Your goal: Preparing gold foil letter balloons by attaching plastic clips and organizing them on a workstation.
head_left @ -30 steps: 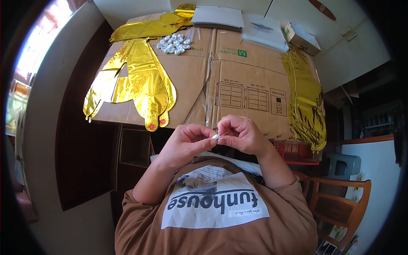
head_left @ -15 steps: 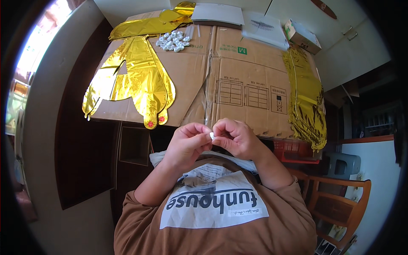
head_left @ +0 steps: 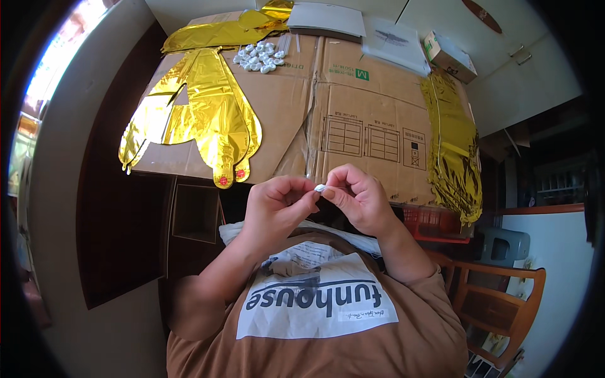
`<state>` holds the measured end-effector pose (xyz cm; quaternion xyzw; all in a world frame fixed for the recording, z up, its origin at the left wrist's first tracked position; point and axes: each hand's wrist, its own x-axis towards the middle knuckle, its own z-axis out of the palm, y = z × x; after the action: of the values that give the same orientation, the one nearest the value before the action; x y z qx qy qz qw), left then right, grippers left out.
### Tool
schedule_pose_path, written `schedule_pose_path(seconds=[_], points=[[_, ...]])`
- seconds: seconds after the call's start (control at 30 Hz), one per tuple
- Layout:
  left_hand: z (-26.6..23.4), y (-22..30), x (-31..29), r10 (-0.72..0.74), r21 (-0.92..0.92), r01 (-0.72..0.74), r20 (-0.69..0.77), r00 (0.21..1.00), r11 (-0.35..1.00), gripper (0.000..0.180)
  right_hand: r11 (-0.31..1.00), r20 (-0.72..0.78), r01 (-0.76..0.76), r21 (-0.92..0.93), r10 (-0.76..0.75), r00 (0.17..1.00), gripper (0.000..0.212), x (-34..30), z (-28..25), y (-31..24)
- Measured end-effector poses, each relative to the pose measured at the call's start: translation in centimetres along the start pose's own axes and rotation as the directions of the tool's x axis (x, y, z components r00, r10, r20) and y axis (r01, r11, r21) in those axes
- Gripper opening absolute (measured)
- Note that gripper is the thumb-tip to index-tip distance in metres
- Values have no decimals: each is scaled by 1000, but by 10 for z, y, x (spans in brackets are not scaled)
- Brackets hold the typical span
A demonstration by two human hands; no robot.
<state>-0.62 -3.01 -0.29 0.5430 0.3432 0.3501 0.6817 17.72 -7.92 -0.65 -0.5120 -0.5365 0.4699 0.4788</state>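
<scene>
My left hand (head_left: 277, 205) and my right hand (head_left: 359, 201) meet close to my chest, fingertips pinched together on one small white piece (head_left: 320, 188). Both hands hover just off the near edge of a flattened cardboard sheet (head_left: 353, 107) that covers the table. A gold foil balloon (head_left: 201, 116) lies deflated on the sheet's left part. A heap of several small white pieces (head_left: 259, 58) sits beyond it at the far side.
More gold foil lies along the sheet's right edge (head_left: 450, 135) and at the far left (head_left: 220, 34). White papers (head_left: 328, 19), a booklet (head_left: 394, 44) and a small box (head_left: 449, 55) sit at the back. A wooden chair (head_left: 498, 302) stands at the lower right.
Both hands stay joined on the small white piece, with only slight finger movement; the view has shifted a little.
</scene>
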Motion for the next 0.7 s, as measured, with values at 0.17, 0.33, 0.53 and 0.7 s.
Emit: schedule_pose_path(seconds=[0.17, 0.33, 0.53, 0.7], points=[[-8, 1, 6, -93, 66, 90, 45, 995, 994, 10, 997, 58, -12, 79, 7, 998, 15, 2, -6, -8], [-14, 9, 7, -163, -67, 182, 231, 959, 981, 9, 998, 166, 65, -22, -60, 984, 9, 15, -34, -33], [-10, 4, 15, 30, -318, -16, 41, 999, 948, 9, 959, 95, 232, -165, -218, 971, 8, 23, 3, 0], [-6, -5, 18, 302, 326, -241, -152, 941, 914, 9, 625, 136, 465, -627, -501, 855, 7, 4, 24, -5]])
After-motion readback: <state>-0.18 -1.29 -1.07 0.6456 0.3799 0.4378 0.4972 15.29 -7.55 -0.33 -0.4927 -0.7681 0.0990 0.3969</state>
